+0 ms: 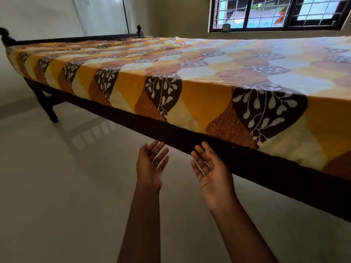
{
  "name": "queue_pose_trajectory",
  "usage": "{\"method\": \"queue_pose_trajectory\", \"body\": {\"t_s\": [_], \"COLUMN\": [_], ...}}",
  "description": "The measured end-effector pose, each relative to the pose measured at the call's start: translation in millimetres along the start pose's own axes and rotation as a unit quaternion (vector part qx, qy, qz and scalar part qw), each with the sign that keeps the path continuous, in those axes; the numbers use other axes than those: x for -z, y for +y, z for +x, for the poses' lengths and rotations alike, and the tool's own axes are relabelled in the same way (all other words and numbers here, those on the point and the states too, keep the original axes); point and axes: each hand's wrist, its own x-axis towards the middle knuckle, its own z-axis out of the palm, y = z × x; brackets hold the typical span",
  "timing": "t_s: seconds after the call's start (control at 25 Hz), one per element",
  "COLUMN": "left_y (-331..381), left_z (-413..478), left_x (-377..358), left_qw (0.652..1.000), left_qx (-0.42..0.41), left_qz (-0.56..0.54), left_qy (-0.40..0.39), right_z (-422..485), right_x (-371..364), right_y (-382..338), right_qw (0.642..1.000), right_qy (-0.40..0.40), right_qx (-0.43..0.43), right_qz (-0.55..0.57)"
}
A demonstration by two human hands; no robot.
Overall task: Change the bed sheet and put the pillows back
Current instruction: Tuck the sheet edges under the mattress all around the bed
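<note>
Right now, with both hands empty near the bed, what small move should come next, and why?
The left hand and right hand are open, palms up, close to the frame rail; the sheet lies stretched down to that rail. So probably raise both to the sheet's lower edge and grip it.

- Two arms of one person show at the lower edge, bare along all their visible length.
- Left forearm [140, 224]: bare, slim, narrowing toward the wrist.
- Left hand [152, 166]: bare, with long, slender fingers [152, 150].
- Right forearm [241, 230]: bare, looking broader in the wide-angle view.
- Right hand [211, 172]: bare, its palm lined with fine creases.
</note>
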Motion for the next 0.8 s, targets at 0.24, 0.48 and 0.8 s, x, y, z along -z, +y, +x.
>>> {"method": "queue_pose_trajectory", "body": {"t_s": [0.24,0.48,0.8], "left_y": [-2,32,92], "left_z": [-34,17,21], "left_x": [0,20,91], "left_qw": [0.993,0.970,0.851], "left_qx": [-0.049,-0.035,0.208], "left_qz": [0.070,0.222,0.480], "left_qy": [0.082,0.093,0.056], "right_z": [23,102,84], "right_x": [-17,-43,-75], "right_y": [18,68,32], "right_qw": [0.924,0.784,0.672], "right_qy": [-0.102,-0.154,-0.118], "right_qx": [-0.024,-0.040,-0.233], "right_qz": [-0.367,-0.601,-0.693]}}
